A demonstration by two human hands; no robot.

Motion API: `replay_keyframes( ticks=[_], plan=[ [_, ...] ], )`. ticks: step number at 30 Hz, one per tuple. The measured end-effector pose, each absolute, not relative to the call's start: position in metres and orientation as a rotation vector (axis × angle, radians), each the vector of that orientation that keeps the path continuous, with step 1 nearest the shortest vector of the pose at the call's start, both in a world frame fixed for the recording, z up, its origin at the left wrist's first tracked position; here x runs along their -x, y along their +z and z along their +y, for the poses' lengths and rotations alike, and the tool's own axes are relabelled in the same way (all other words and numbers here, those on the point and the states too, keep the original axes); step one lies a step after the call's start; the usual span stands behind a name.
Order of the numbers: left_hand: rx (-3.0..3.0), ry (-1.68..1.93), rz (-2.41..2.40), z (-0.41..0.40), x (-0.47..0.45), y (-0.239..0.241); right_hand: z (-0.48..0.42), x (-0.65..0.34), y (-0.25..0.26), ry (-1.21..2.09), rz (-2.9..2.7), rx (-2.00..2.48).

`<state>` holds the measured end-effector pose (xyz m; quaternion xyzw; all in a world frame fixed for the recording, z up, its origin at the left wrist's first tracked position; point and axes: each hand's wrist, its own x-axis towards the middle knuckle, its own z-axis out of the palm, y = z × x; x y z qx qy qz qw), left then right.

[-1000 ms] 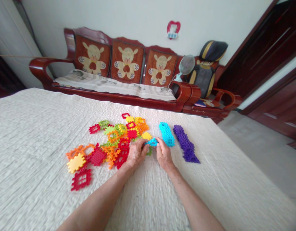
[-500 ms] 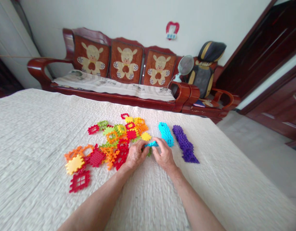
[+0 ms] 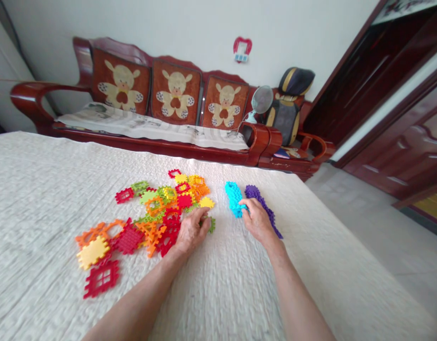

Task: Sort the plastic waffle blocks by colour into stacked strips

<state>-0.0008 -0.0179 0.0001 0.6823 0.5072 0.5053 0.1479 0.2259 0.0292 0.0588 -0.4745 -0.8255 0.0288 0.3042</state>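
My right hand (image 3: 257, 221) pinches a light-blue interlocking building piece (image 3: 242, 206) at the near end of a row of light-blue building pieces (image 3: 233, 192). The piece touches or nearly touches that row; my fingers partly cover it. A row of purple building pieces (image 3: 254, 191) runs just beyond and to the right, its middle partly behind my hand. My left hand (image 3: 192, 231) rests at the right edge of the mixed pile, fingers loosely curled with a gap to the thumb. Beside its fingertips lies a green piece (image 3: 212, 225), partly hidden. A yellow piece (image 3: 206, 202) sits just above.
Red, orange, yellow and green building pieces (image 3: 184, 201) spread over the left middle of the table's white quilted cover (image 3: 218, 289). A red window piece (image 3: 102, 278) lies nearest me on the left. Behind the table stand a wooden sofa (image 3: 140, 137) and a small fan (image 3: 262, 100).
My right hand has moved right, taking the light-blue piece from between both hands to the light-blue row. My left hand has let go of it and stays by the pile. The view has shifted slightly.
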Motion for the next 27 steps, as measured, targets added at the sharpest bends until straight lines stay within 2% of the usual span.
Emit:
replay_keyframes(
  ticks=[10, 21, 27],
  plan=[
    [-2.010, 1.452, 1.475, -0.018, 0.002, 0.003, 0.033, -0.244, 0.051, 0.088, -2.341, 1.417],
    [-2.017, 1.451, 1.461, -0.017, 0.002, 0.001, 0.035, -0.241, 0.047, 0.025, -2.267, 1.491],
    [-2.020, 1.466, 1.458, -0.017, 0.002, 0.000, 0.031, -0.231, 0.061, -0.012, -2.171, 1.377]
  ],
)
